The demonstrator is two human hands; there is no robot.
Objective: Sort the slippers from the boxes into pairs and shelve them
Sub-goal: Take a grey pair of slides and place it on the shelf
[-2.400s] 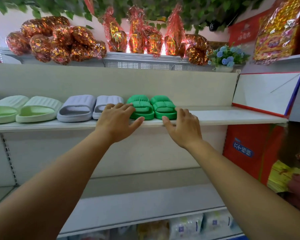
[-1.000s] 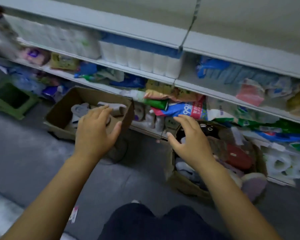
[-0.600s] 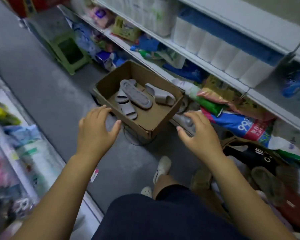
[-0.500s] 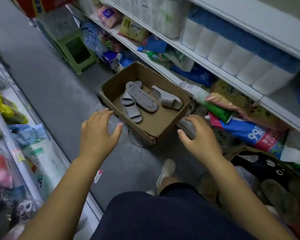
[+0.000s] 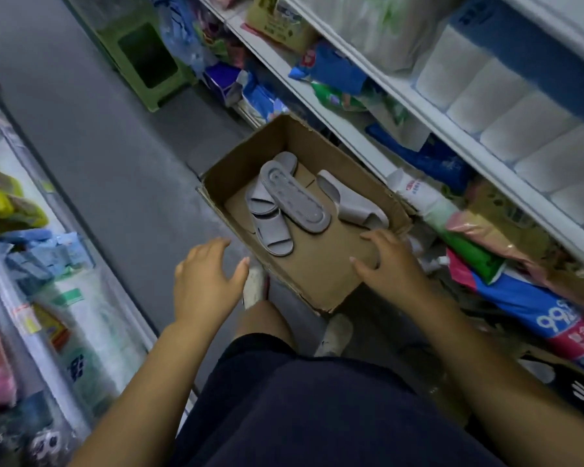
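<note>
An open cardboard box (image 5: 317, 281) sits on the floor and holds grey slippers. One slipper (image 5: 295, 197) lies sole-up across two others (image 5: 273, 235). A fourth (image 5: 351, 205) rests tilted beside it, against the box's wall nearest the shelf.

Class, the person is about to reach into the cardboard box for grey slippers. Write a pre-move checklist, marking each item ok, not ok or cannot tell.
1. Left hand empty and open: ok.
2. Right hand empty, over the near end of the cardboard box: ok.
3. Grey slippers reachable, nothing covering them: ok.
4. Sole-up slipper lies across others, so lift it first: ok.
5. Slippers form matching left-right pairs: cannot tell.
6. Side-lying slipper matches the rest in size: cannot tell.
</note>
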